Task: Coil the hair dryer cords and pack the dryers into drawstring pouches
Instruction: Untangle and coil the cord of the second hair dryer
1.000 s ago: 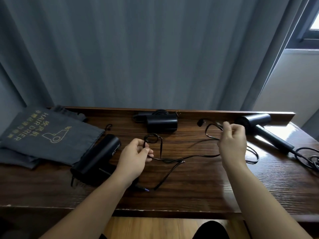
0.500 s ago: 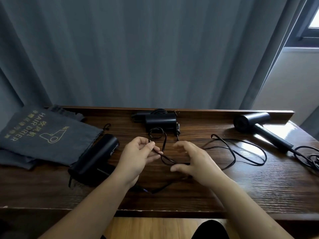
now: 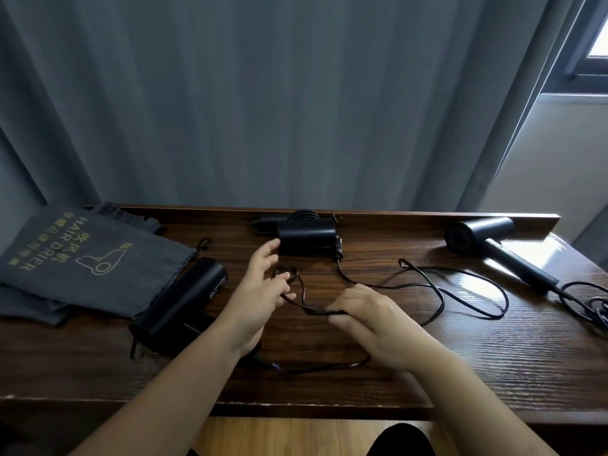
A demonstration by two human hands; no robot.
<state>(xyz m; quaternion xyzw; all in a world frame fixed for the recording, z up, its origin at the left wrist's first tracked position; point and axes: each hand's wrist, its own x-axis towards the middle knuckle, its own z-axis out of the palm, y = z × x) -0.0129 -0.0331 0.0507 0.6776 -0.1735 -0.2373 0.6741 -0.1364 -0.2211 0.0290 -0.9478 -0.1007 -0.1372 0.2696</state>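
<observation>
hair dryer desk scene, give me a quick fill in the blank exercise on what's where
1. The grey pouches printed HAIR DRIER lie at the ____ end of the wooden desk.
2. Both the left hand and the right hand hold a black ____.
3. ____ black hair dryers lie on the desk.
4. Behind the desk hangs a grey ____.

Missing words: left; cord; three; curtain
</observation>
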